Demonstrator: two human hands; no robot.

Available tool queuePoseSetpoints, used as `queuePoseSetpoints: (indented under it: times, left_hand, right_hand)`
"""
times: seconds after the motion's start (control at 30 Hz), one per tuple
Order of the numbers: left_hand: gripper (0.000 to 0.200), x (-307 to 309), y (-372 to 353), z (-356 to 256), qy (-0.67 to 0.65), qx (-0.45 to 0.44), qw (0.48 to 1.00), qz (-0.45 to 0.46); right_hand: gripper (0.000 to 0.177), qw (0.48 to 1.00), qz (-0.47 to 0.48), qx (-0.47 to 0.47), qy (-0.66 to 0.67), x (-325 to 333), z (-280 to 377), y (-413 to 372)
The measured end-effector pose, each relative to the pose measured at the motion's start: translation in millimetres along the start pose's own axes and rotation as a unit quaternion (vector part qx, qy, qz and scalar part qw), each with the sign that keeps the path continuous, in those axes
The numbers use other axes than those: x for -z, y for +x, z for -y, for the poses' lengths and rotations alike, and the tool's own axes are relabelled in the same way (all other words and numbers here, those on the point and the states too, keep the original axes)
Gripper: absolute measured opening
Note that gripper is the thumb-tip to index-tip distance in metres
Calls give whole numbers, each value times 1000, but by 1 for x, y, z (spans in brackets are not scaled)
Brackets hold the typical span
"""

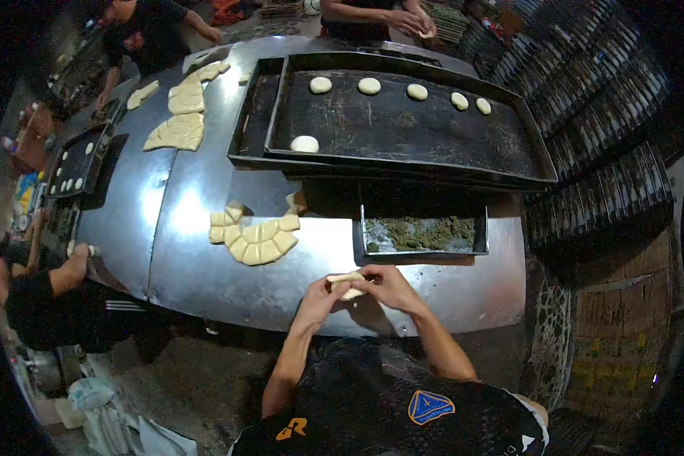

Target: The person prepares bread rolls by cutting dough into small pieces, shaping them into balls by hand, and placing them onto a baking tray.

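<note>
To my right: dark trays [596, 83], many, closely stacked; beneath them, brown cardboard [612, 315] with yellowish marks. At the left end of my counter [125, 247], metal, shiny: one small tray [73, 166], dark, bearing pale round pieces [78, 184]. Across from me: one person [148, 38], dark shirt, upper left; one further person [353, 26], upper middle. To my left: a third person [64, 308], dark clothing. Lower left: white bags [106, 418], crumpled.
</note>
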State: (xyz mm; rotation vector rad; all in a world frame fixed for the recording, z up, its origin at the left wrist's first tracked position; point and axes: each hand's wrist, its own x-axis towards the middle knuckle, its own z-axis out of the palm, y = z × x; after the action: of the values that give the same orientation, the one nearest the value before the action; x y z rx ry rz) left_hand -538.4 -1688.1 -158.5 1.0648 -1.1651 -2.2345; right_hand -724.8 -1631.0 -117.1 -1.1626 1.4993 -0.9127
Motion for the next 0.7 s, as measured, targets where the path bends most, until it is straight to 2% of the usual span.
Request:
queuePoseSetpoints:
  times: [0.03, 0.07, 0.1, 0.13, 0.17, 0.2, 0.23, 0.3, 0.43, 0.5, 0.57, 0.63, 0.7]
  left_hand:
    - [35, -1, -8, -6, 1, 1, 1000, 0]
    - [37, -8, -21, -28, -9, 55, 998, -43]
    - [40, -10, -28, -41, -18, 108, 990, -86]
    - [42, 8, -22, -22, -76, 41, 993, -84]
    - [42, 18, -18, -15, -74, 39, 993, -82]
    - [42, 27, -16, -10, -112, -13, 990, -86]
    - [42, 31, -16, -8, -152, -65, 982, -91]
    - [40, 23, -14, -17, -155, -80, 980, -94]
    - [42, 4, 12, -26, -91, -47, 989, -109]
    - [42, -16, 34, -27, -140, -85, 983, -79]
    - [48, -30, 51, -33, -130, -66, 986, -85]
    - [42, -45, 68, -39, -136, -33, 987, -73]
    - [41, -57, 81, -41, -102, -26, 992, -64]
  right_hand:
    - [30, 997, 68, -24, -31, 11, 8, 0]
    - [29, 998, 61, -6, -26, 23, 6, 5]
    - [29, 999, -26, 41, 11, 37, 0, 12]
    - [29, 984, -125, 73, -101, 59, -21, 26]
    - [29, 948, -218, 81, -219, 82, -33, 38]
    - [28, 925, -285, 40, -246, 102, -43, 47]
    - [28, 853, -324, 54, -405, 116, -50, 55]
    - [32, 841, -285, 40, -457, 133, -63, 68]
    - [35, 865, -264, 39, -425, 140, -89, 86]
    - [34, 897, -325, -3, -301, 138, -89, 85]
    - [37, 903, -335, -25, -268, 132, -84, 81]
    - [32, 976, -208, 31, -57, 120, -46, 62]
    - [27, 955, -227, 150, -119, 93, -9, 37]
